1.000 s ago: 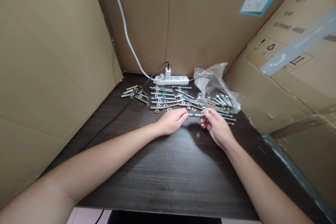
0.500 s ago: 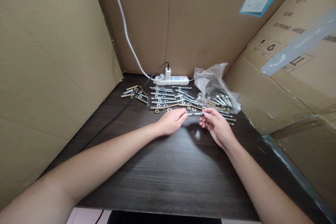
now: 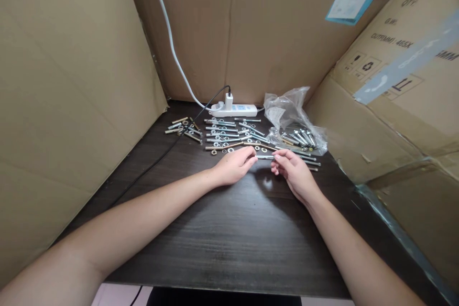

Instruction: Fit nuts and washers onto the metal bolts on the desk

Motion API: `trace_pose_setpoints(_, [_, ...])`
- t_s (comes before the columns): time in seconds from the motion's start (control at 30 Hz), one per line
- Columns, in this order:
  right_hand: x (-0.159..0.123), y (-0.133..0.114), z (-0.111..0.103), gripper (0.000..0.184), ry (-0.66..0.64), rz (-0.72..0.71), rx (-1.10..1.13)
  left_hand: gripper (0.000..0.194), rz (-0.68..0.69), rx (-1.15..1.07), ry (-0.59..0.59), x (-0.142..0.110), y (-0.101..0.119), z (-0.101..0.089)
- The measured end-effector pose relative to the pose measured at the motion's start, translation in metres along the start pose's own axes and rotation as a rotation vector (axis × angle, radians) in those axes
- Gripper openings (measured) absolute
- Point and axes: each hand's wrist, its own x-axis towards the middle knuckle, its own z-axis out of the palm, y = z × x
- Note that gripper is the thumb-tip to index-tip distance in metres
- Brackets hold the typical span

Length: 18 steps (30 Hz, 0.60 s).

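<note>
Between my two hands, a silvery expansion bolt (image 3: 264, 157) lies level, just above the dark table. The fingertips of my left hand (image 3: 236, 165) are pinched around its left end, hiding that tip. At the other end, the thumb and fingers of my right hand (image 3: 292, 169) close on the bolt and cover whatever sits there. Just beyond the hands lie rows of metal sleeves (image 3: 220, 135), with nuts and washers (image 3: 214, 152) among them. Several long bolts (image 3: 309, 158) stick out behind my right hand.
A white power strip (image 3: 234, 110) with a plugged-in charger stands at the back. Its black cable (image 3: 150, 165) crosses the table's left side, passing over a loose pile of sleeves (image 3: 193, 136). A clear plastic bag (image 3: 287, 105) with bolts lies back right. Cardboard walls (image 3: 79, 81) enclose three sides.
My right hand has shifted slightly left along the bolt. The dark patch and ringed end seen on it before no longer show. My left hand keeps its hold.
</note>
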Motion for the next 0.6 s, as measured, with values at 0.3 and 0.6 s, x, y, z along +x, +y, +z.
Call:
trace_pose_setpoints(0.3, [-0.003, -0.001, 0.025, 0.032, -0.053, -0.095, -0.139, 0.022, 0.024, 0.013, -0.07, -0.001, 0.002, -0.004])
trace_pose_setpoints(0.6, [0.032, -0.044, -0.028, 0.029, 0.233, -0.422, -0.915, 0.022, -0.017, -0.08, -0.073, -0.001, 0.001, -0.008])
